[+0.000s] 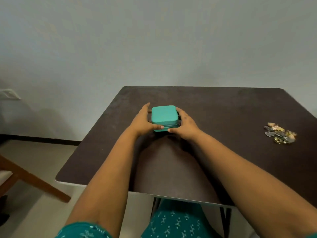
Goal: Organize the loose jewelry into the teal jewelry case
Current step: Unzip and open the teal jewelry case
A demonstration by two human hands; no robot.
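Fingers [158,126] of both hands grip the closed teal case [163,115].

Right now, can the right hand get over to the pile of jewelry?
Probably yes. The jewelry pile lies on bare table on the right hand's own side, nothing between. But that hand grips the teal case, so it must let go first.

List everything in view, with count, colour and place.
case: one, teal, closed, mid-table, held between both hands
jewelry: one loose pile, gold and silver, table's right edge
table: one, dark brown, centre
chair leg: one, wooden, on the floor at left
wall plate: one, white, wall at far left
left hand: one, grips the case's left side
right hand: one, grips the case's right side
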